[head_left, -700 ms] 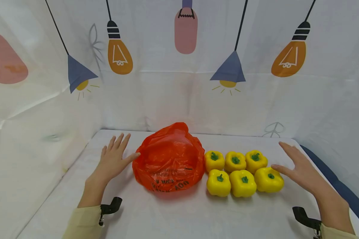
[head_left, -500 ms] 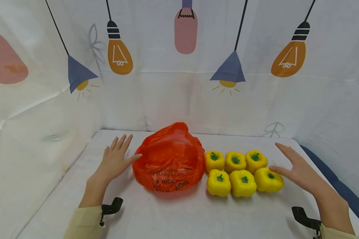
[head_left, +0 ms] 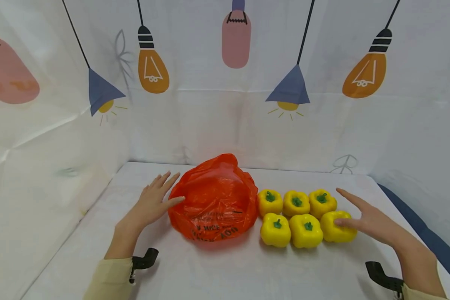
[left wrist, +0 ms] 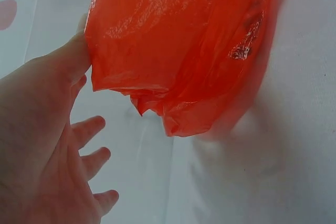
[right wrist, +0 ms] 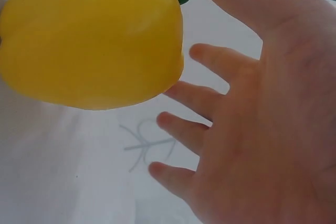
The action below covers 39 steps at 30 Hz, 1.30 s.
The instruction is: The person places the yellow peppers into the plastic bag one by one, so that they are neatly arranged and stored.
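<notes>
A red plastic bag (head_left: 215,200) with dark printed letters stands puffed up in the middle of the table. At its left edge is my left hand (head_left: 150,204), fingers spread and straight; in the left wrist view the thumb (left wrist: 73,59) lies close against the bag's edge, though contact is hard to tell. Several yellow bell peppers (head_left: 305,231) with green stems sit in two rows to the bag's right. My right hand (head_left: 375,223) hovers with fingers extended at the front right bell pepper (head_left: 337,233), its thumb over that pepper in the head view. Nothing is held by either hand.
A white-covered table (head_left: 225,275) carries everything. Behind it hangs a white curtain (head_left: 210,116) printed with lamps and bulbs. Dark blue material (head_left: 416,221) shows past the table's right edge. Each wrist wears a black camera mount (head_left: 146,259).
My left hand has moved right, up to the bag. My right hand has shifted left and slightly down, toward the front right pepper. Bag and peppers stay put; the head view shifts slightly.
</notes>
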Each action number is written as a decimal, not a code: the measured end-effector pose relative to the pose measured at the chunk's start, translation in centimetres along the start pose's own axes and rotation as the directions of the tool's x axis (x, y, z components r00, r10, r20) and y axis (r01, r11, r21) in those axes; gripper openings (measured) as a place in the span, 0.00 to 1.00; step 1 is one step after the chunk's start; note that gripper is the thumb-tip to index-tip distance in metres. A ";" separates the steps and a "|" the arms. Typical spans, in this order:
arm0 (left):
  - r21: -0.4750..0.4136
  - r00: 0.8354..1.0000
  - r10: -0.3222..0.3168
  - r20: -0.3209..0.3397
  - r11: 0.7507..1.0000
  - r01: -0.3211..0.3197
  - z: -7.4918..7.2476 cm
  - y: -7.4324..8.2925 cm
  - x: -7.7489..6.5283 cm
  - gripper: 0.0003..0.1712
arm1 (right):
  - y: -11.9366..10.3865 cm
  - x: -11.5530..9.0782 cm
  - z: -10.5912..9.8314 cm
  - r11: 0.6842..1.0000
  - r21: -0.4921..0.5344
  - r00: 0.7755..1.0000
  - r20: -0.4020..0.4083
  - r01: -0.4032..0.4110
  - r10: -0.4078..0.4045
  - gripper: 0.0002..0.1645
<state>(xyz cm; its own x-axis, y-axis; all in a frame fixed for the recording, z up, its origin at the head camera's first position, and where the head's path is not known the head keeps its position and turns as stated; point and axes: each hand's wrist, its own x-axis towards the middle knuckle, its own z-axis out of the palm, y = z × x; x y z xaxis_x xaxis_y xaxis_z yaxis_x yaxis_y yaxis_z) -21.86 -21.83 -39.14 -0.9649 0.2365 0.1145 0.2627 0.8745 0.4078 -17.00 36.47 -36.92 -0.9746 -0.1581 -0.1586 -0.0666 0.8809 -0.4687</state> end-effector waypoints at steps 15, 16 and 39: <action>-0.036 0.994 0.112 -0.015 0.993 -0.112 0.6 0.6 0.0 0.39 | 0.6 -0.4 0.2 0.999 -0.016 0.995 0.098 0.034 -0.032 0.58; -0.038 0.993 0.118 -0.015 0.992 -0.118 0.6 0.6 0.0 0.39 | 0.6 -0.4 0.1 0.999 -0.012 0.994 0.106 0.037 -0.036 0.58; 0.036 0.996 0.049 0.077 0.998 -0.051 0.8 1.2 -0.4 0.34 | -0.2 -0.7 -0.4 0.999 0.046 0.982 0.188 0.017 -0.025 0.51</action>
<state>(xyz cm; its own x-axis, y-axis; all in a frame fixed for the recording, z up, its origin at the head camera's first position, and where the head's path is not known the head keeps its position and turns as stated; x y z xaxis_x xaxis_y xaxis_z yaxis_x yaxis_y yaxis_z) -21.21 -20.56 -39.45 -0.9484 0.3104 0.0644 0.3116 0.8757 0.3688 -16.36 36.55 -36.35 -0.9152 -0.2609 -0.3071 -0.0729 0.8568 -0.5105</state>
